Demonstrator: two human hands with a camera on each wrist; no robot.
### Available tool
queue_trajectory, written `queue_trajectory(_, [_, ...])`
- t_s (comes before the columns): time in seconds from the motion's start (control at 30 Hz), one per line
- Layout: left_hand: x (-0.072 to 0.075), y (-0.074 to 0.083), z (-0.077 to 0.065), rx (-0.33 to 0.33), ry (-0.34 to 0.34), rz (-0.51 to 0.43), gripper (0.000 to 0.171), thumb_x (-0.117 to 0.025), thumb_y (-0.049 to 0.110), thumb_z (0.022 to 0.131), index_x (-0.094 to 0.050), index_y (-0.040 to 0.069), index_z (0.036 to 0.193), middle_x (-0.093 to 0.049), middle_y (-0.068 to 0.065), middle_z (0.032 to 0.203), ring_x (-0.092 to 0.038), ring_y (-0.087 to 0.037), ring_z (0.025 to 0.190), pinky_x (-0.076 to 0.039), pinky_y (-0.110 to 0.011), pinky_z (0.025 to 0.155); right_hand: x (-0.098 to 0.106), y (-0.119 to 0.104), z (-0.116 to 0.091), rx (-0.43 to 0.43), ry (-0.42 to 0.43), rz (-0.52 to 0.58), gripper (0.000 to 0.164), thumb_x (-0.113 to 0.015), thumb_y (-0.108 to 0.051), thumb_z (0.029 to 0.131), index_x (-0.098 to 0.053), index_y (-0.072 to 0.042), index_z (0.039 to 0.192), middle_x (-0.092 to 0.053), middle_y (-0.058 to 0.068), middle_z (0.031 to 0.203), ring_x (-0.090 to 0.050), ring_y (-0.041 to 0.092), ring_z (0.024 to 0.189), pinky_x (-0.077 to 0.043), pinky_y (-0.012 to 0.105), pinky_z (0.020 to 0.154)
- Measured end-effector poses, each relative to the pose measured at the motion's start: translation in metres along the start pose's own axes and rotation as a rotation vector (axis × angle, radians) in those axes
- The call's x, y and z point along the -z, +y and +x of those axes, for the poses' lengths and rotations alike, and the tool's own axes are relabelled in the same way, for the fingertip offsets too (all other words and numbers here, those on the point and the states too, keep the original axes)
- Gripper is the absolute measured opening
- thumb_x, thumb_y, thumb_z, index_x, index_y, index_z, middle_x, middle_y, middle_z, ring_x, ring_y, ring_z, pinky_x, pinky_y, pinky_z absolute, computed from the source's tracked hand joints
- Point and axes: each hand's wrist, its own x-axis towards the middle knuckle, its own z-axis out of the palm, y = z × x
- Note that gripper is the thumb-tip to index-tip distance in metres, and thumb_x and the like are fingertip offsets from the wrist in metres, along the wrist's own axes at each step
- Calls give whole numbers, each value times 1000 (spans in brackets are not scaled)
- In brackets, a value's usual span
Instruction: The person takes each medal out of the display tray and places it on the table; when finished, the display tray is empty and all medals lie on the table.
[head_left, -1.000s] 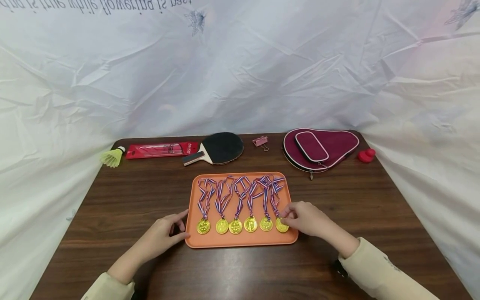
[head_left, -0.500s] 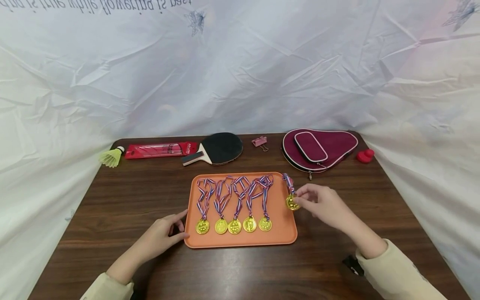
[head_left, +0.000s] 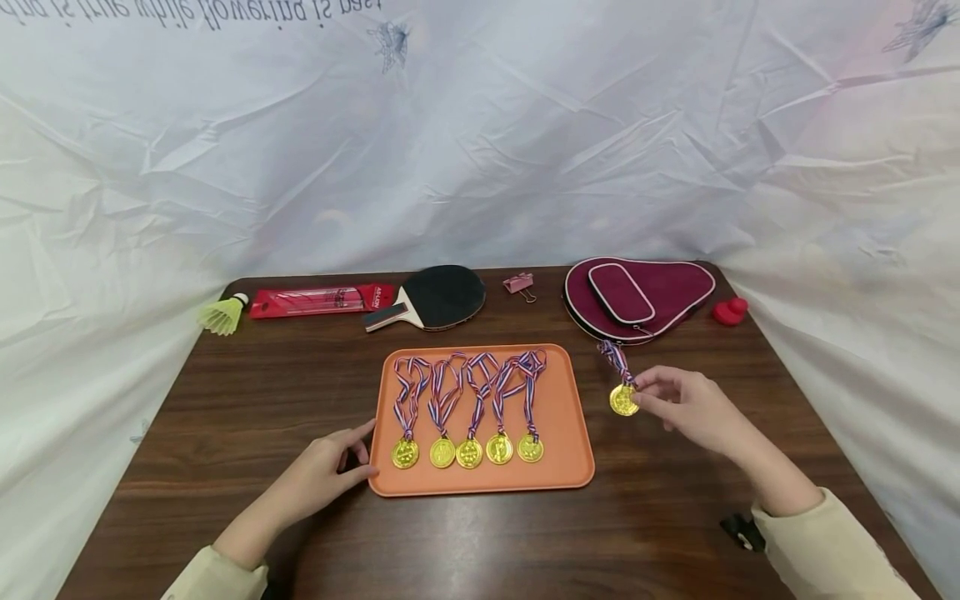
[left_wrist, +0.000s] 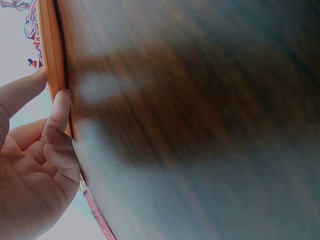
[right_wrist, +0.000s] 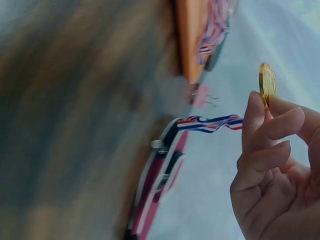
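In the head view, a flat orange tray (head_left: 480, 481) lies on the table with several gold medals (head_left: 469, 452) in a row, their striped ribbons toward the back. My left hand (head_left: 318, 471) rests at the tray's left edge, thumb and forefinger apart against the rim. In the left wrist view, its fingertips touch the tray's side wall (left_wrist: 51, 45). To the right of the tray, my right hand (head_left: 693, 408) pinches one gold medal (head_left: 622, 400) between thumb and fingers. From the right wrist, that medal (right_wrist: 267, 82) shows edge-on, its red, white and blue ribbon (right_wrist: 212, 123) trailing away.
Along the back of the table lie a yellow shuttlecock (head_left: 222, 316), a red flat package (head_left: 322, 301), a black table tennis bat (head_left: 447, 297), a pink binder clip (head_left: 519, 283), a maroon bat case (head_left: 671, 287) and a small red object (head_left: 730, 312). White cloth (head_left: 480, 167) hangs behind.
My right hand has lifted the rightmost medal off the tray and carried it right, past the tray's edge and toward the bat case. The left hand has stayed at the tray's left edge.
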Motion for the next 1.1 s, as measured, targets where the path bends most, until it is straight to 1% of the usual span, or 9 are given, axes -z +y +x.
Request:
queue_trajectory(0.1, [0,0,0,4,-2,-1,61,-69,27,78,-46,4,130,-52,13,74,-39,-4,50,-33,-20,44,-5,11,0,-35,-52,-6,23,-63,-33,83,-60,-15,96,-62,6,81,-52,17,54,-41,30,49])
queue_trajectory(0.23, [0,1,0,-4,-8,-1,60,-68,27,79,-46,4,130,-51,13,74,-39,-3,51,-33,-20,44,-14,24,-2,-74,-98,6,23,-65,-32,82,-60,-13,94,-63,5,79,-52,17,53,-42,31,49])
queue_trajectory(0.37, [0,1,-1,-7,-13,-6,60,-68,27,79,-45,4,130,-51,13,74,-38,-3,51,-33,-20,44,-24,34,-5,-79,-147,21,21,-65,-29,82,-60,-11,92,-61,5,76,-52,17,52,-43,30,48])
queue_trajectory(0.5, [0,1,0,-8,-12,-8,60,-68,27,79,-45,4,130,-51,12,74,-38,-3,50,-33,-20,44,-30,40,-6,-64,-186,33,19,-63,-26,83,-60,-9,92,-60,4,74,-51,16,51,-43,29,47])
queue_trajectory(0.7, [-1,1,0,0,-14,-7,60,-68,26,79,-45,4,130,-50,12,74,-39,-4,51,-33,-20,45,-36,42,-7,-65,-191,-5,16,-63,-23,83,-60,-9,91,-59,2,71,-50,16,51,-43,29,47])
queue_trajectory(0.83, [-1,1,0,10,-19,-5,61,-68,27,79,-45,4,130,-50,12,74,-39,-4,51,-33,-20,45,-39,38,-8,-81,-157,-57,13,-63,-21,82,-61,-10,89,-58,1,69,-50,15,50,-42,30,46])
queue_trajectory(0.93, [-1,1,0,12,-22,-5,61,-68,27,79,-45,4,130,-51,12,74,-38,-4,51,-33,-20,45,-40,34,-9,-104,-129,-110,12,-64,-22,82,-61,-12,86,-56,-1,65,-49,15,48,-41,29,45])
queue_trajectory(1.1, [-1,0,1,0,-18,-11,60,-68,27,79,-45,4,130,-51,12,74,-39,-3,51,-33,-20,45,-41,31,-8,-126,-120,-158,12,-65,-24,81,-62,-12,85,-54,-2,63,-49,14,47,-39,29,45])
